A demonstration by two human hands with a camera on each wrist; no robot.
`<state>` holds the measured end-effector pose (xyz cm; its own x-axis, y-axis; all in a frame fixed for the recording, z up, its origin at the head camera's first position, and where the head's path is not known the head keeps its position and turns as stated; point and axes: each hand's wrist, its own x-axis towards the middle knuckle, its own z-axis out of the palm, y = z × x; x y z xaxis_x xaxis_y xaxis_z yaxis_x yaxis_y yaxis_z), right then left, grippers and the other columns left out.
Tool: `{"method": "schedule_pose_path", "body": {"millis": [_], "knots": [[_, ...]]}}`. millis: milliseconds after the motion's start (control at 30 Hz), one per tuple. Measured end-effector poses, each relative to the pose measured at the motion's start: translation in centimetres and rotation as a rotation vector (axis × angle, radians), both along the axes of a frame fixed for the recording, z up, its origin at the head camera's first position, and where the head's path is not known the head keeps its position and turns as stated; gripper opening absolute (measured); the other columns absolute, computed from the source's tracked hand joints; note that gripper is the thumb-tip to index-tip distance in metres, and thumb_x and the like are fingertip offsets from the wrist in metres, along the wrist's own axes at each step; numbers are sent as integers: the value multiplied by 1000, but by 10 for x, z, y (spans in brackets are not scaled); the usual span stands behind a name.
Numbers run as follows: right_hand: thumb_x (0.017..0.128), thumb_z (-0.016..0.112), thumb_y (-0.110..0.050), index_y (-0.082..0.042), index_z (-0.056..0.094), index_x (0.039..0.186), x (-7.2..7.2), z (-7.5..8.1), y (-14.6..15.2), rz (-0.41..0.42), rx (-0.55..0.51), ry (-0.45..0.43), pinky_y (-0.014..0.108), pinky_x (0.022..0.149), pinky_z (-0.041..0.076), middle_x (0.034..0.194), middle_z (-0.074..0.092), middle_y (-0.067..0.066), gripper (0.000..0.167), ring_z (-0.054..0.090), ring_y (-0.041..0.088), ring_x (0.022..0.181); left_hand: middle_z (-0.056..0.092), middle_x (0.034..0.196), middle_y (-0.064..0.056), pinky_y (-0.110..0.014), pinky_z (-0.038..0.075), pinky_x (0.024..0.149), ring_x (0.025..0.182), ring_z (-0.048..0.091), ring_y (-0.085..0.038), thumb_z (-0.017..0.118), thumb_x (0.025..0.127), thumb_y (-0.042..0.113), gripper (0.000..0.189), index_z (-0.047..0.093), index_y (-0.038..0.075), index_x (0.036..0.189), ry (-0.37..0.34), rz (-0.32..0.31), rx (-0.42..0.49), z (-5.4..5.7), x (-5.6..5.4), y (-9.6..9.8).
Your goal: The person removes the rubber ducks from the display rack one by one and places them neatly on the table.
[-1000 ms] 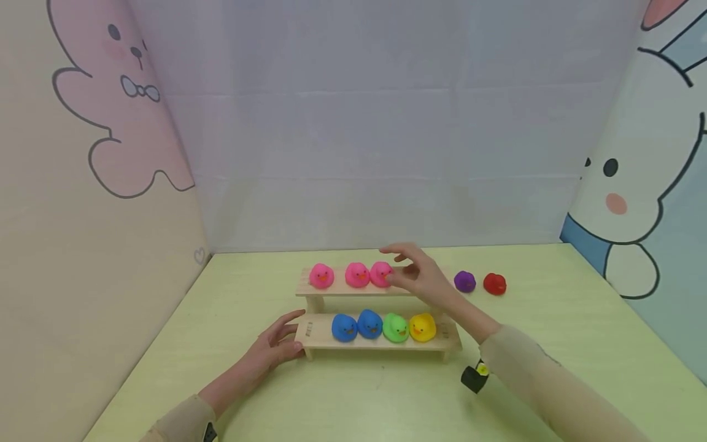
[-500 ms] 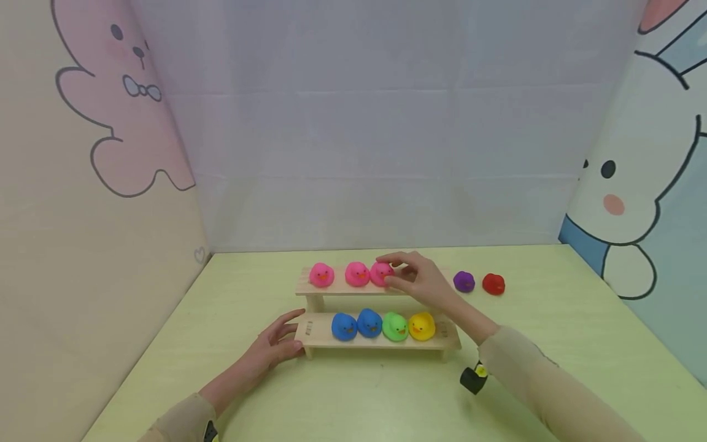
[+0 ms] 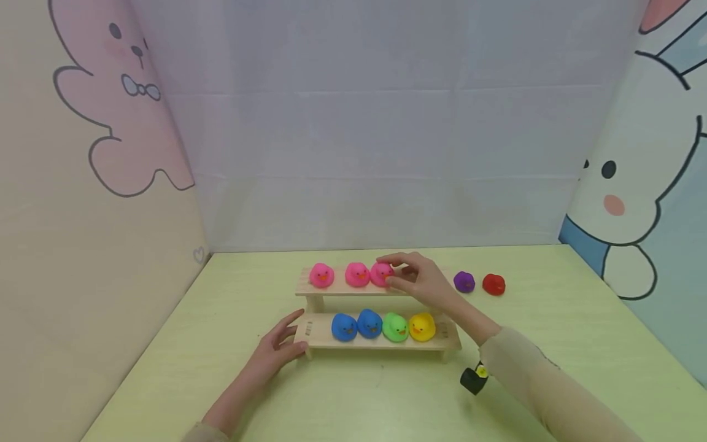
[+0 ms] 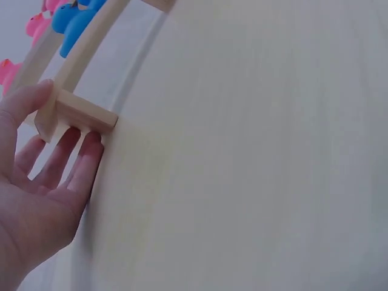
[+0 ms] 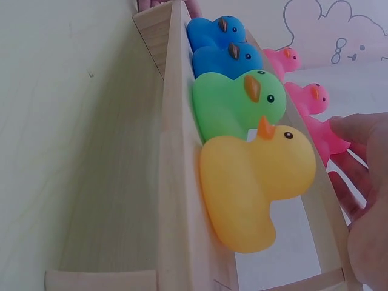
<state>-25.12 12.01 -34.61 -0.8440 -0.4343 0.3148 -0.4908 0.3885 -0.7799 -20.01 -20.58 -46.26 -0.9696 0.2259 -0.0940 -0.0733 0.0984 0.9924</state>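
A two-tier wooden rack (image 3: pixel 331 345) stands on the table. Its left end lies between the thumb and fingers of my left hand (image 3: pixel 270 353); in the left wrist view the thumb rests at the shelf end, the fingers by a leg. My right hand (image 3: pixel 425 281) pinches the rightmost pink rubber duck (image 3: pixel 381 274) on the upper shelf between thumb and index finger. Two other pink ducks, a middle one (image 3: pixel 357 274) and a left one (image 3: pixel 321 275), sit on that shelf. Below are two blue ducks (image 3: pixel 345 328), a green duck (image 5: pixel 236 106) and a yellow duck (image 5: pixel 242 188).
Right of the rack, a purple duck (image 3: pixel 464 282) and a red duck (image 3: pixel 494 284) lie on the table (image 3: pixel 563 319). A black device (image 3: pixel 474 379) hangs under the right sleeve. Printed cloth walls (image 3: pixel 342 153) enclose the back and sides.
My right index finger has come down onto the right pink duck, which now sits between it and the thumb. My left hand has shifted slightly at the rack's end. The ducks keep their places.
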Motion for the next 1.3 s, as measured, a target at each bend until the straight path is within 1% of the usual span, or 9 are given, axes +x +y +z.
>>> {"method": "schedule_pose_path", "body": {"millis": [167, 267, 300, 500, 733, 833, 933, 1133, 1300], "knots": [[85, 63, -9, -8, 56, 122, 2, 3, 0, 3, -7, -19, 41, 84, 47, 117, 56, 11, 38, 57, 29, 98, 47, 129, -11, -33, 47, 86, 110, 53, -24, 72, 78, 23, 70, 37, 30, 138, -34, 95, 2, -2, 1, 6], [85, 64, -9, -9, 57, 122, 0, 1, 0, 11, -19, -31, 42, 84, 47, 117, 56, 10, 38, 58, 29, 98, 50, 127, -8, -34, 47, 86, 108, 54, -23, 74, 75, 26, 67, 42, 36, 133, -47, 140, -11, -4, 1, 7], [85, 64, -11, -12, 57, 122, -4, -4, 1, 10, -25, -30, 41, 84, 48, 117, 56, 7, 38, 58, 27, 97, 50, 127, -8, -34, 47, 86, 108, 54, -23, 74, 75, 26, 67, 42, 36, 133, -48, 144, -5, -5, 0, 6], [83, 66, -23, -27, 58, 120, -24, -28, 5, -6, -16, -10, 31, 82, 49, 114, 57, -6, 37, 59, 16, 95, 49, 128, -10, -34, 47, 86, 109, 53, -23, 74, 75, 22, 67, 43, 35, 133, -61, 132, 29, -4, 2, 5], [84, 65, -10, -9, 57, 121, -7, -6, 3, 22, -45, -32, 41, 85, 47, 117, 57, 9, 38, 58, 28, 97, 48, 129, -9, -34, 46, 86, 111, 51, -23, 74, 75, 21, 67, 42, 36, 132, -92, 114, 45, -5, -1, 4], [84, 64, -7, -6, 57, 121, -3, 1, 1, 31, -46, -26, 42, 85, 47, 118, 57, 12, 38, 58, 30, 98, 48, 128, -9, -34, 47, 86, 110, 52, -22, 74, 75, 20, 68, 43, 37, 132, -97, 117, 46, -4, -1, 3], [84, 64, -7, -5, 57, 121, -3, 2, 1, 34, -41, -25, 41, 86, 47, 118, 57, 12, 38, 58, 30, 99, 48, 128, -9, -34, 47, 86, 110, 52, -22, 74, 75, 19, 68, 42, 36, 133, -105, 121, 58, -3, -1, 3], [84, 64, -8, -6, 57, 121, -4, 0, 2, 33, -38, -25, 41, 86, 47, 118, 57, 11, 38, 57, 30, 99, 47, 129, -9, -33, 46, 86, 110, 52, -22, 73, 75, 19, 69, 41, 34, 135, -110, 110, 72, -2, 0, 3], [84, 64, -8, -6, 57, 121, -4, 0, 2, 34, -40, -28, 40, 86, 47, 119, 57, 11, 38, 57, 30, 99, 46, 129, -10, -34, 46, 86, 110, 52, -23, 73, 76, 19, 70, 40, 34, 135, -96, 104, 75, -3, 0, 4]]}}
